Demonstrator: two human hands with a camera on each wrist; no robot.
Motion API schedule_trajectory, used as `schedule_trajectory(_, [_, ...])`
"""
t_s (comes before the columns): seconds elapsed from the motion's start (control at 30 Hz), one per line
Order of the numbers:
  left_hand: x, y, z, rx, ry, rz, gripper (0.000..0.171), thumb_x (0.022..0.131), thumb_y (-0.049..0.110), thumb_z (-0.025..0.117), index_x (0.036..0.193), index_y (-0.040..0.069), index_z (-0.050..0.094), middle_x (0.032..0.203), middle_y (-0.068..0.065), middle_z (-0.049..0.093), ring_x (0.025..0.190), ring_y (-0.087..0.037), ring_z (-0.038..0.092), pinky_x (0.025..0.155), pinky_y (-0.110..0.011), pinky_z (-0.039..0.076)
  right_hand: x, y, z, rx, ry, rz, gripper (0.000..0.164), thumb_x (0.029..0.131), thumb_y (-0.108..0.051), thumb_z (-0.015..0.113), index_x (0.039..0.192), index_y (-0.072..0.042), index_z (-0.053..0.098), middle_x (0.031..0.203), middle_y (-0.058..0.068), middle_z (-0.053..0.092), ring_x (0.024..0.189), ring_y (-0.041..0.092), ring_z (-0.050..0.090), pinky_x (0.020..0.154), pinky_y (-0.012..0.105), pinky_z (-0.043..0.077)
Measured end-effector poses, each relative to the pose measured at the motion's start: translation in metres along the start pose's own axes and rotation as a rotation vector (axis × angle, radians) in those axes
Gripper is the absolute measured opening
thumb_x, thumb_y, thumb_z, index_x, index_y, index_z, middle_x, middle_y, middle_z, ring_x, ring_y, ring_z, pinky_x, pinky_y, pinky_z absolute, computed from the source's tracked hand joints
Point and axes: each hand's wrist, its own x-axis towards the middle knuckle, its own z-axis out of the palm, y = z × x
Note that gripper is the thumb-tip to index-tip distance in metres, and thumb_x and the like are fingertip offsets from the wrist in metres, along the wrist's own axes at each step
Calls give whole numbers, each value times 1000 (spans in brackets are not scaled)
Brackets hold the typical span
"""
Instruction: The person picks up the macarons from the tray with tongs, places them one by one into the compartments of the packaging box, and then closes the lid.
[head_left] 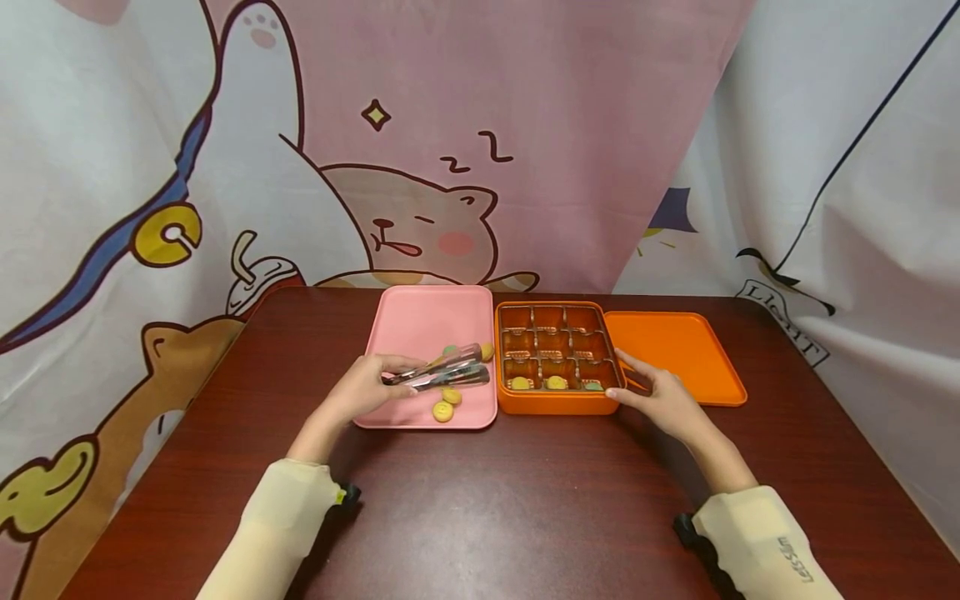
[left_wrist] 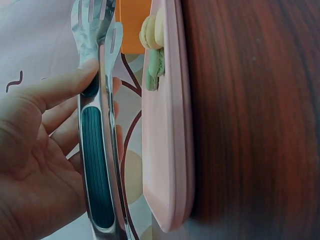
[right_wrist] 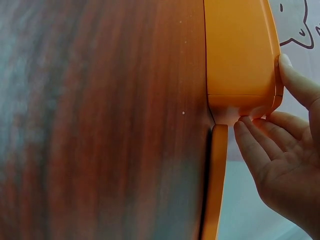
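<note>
My left hand [head_left: 371, 385] grips metal tongs [head_left: 452, 367] over a pink tray [head_left: 420, 318]. In the left wrist view, the tongs show dark green handle inlays [left_wrist: 97, 165] and slotted heads, with my thumb across them. Several macarons lie on the tray, among them a yellow macaron [head_left: 443, 411] near the front and a green macaron [left_wrist: 155, 70]. Beside the tray stands an orange box [head_left: 555, 405] with a divided insert; two yellow macarons and a green macaron sit in its front row. My right hand [head_left: 660, 396] holds the box's front right corner, thumb on the rim and fingertips against the side.
An orange lid [head_left: 675, 358] lies flat to the right of the box, close to my right hand. All of it stands on a dark wooden table [head_left: 525, 500]. A printed cloth [head_left: 600, 125] hangs behind the table's far edge.
</note>
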Motion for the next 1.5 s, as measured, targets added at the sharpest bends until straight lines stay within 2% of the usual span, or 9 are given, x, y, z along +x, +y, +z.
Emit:
schedule_trajectory(0.4, [-9,-7,-4,14,-18,-44,37,84,9,76,121,12,73,115,-11,74,105,-22,67,85,-37,54,-2,-2,-1,0,2,-4,79,92,-40,70,155,-10,34,155,27,37,141,49,37,109,66,33])
schedule_trajectory(0.67, [-15,-11,-5,1,-32,-48,38,83,8,76,121,12,73,114,-10,75,104,-22,68,87,-41,55,-1,-2,-1,5,-1,2,79,92,-41,70,156,-11,34,155,27,37,141,49,37,109,66,33])
schedule_trajectory(0.77, [-16,-12,-5,5,-35,-44,38,83,7,76,121,12,73,113,-10,75,103,-21,69,86,-39,55,-1,-1,0,8,2,0,79,92,-40,70,156,-11,34,155,27,37,141,49,37,109,66,33])
schedule_trajectory(0.97, [-18,-14,-5,24,-47,-68,36,83,8,76,120,11,73,114,-10,75,102,-21,68,85,-35,55,-1,-2,0,7,8,-5,78,92,-40,70,155,-10,34,154,27,38,140,49,38,109,66,34])
schedule_trajectory(1.2, [-18,-17,-5,39,-53,-76,34,84,7,76,117,9,74,114,-11,75,103,-24,69,88,-43,55,-2,-3,-1,8,7,-7,78,92,-39,70,155,-10,35,154,28,38,140,49,38,109,66,34])
schedule_trajectory(1.4, [-16,-16,-3,55,-50,-102,31,84,8,76,114,10,76,110,-9,76,97,-19,69,83,-36,55,-1,-2,0,9,6,-7,78,92,-39,70,155,-10,34,154,28,38,140,49,38,109,67,33])
schedule_trajectory(1.5, [-16,-14,-4,63,-42,-109,31,84,7,76,114,10,76,109,-9,76,98,-20,69,83,-36,54,-1,0,0,10,7,-7,79,92,-41,70,156,-11,34,155,27,38,141,49,37,109,67,33])
